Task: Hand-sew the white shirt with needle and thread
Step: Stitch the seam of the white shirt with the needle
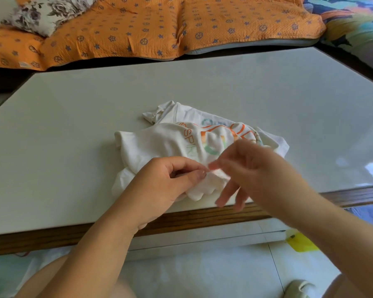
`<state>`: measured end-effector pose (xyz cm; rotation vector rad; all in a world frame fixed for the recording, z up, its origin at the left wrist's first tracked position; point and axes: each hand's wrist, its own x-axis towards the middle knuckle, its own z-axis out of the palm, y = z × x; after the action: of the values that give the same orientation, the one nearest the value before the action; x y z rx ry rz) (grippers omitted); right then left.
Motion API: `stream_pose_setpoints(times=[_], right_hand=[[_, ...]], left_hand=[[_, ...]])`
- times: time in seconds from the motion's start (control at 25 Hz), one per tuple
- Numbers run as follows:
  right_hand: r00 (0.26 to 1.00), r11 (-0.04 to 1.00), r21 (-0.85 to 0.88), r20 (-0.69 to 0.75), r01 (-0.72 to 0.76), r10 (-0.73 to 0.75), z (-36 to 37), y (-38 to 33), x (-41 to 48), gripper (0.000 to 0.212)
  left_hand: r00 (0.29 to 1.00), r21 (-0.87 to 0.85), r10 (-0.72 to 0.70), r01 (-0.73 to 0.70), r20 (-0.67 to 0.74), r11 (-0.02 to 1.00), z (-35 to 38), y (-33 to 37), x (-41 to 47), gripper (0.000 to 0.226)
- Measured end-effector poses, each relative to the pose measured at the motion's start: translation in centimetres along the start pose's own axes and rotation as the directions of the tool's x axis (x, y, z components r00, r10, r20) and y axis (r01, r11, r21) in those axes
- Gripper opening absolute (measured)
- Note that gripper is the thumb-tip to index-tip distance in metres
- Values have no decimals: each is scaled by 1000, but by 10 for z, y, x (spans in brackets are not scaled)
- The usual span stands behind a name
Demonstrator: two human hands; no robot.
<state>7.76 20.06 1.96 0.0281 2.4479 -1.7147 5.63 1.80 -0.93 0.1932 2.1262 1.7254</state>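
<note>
White shirt (170, 143): lies crumpled near the front edge of the table (73, 136), with a bunched fold hanging just over that edge. The printed side with orange and green lettering faces up. Fabric looks a light, soft knit that is limp and probably stretchy, so it will not hold shape. I judge it best taken by pinching a small fold right beside the stitch line and keeping it taut. The heap's long axis runs roughly left to right, its right end slightly farther away. A small flap sticks out at the far left, but I cannot tell whether it is a sleeve or the hem, nor which way the collar points. Left hand (166, 186): thumb and forefinger pinch the near fold of the shirt. Right hand (252, 166): blurred, thumb and forefinger drawn close beside that pinch and the other fingers hanging loose. I cannot tell if it holds anything. Needle and thread not made out. An orange quilt (138, 33) lies beyond the table.
</note>
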Motion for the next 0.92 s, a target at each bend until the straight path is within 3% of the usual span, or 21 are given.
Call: stream_pose_setpoints(times=[0.12, 0.28, 0.6, 0.92], right_hand=[[1000, 999, 52, -14, 0, 1, 8, 3, -8, 9], [997, 994, 105, -74, -1, 9, 0, 4, -3, 8], [999, 981, -193, 38, 28, -21, -3, 6, -7, 23], [998, 982, -187, 67, 26, -13, -3, 5, -9, 17]], left_hand=[[998, 52, 50, -48, -28, 997, -3, -1, -1, 21], [992, 123, 103, -95, -66, 988, -11, -7, 1, 9], [987, 161, 141, -127, -78, 979, -9, -7, 2, 12], [981, 235, 172, -146, -95, 961, -6, -5, 0, 13]])
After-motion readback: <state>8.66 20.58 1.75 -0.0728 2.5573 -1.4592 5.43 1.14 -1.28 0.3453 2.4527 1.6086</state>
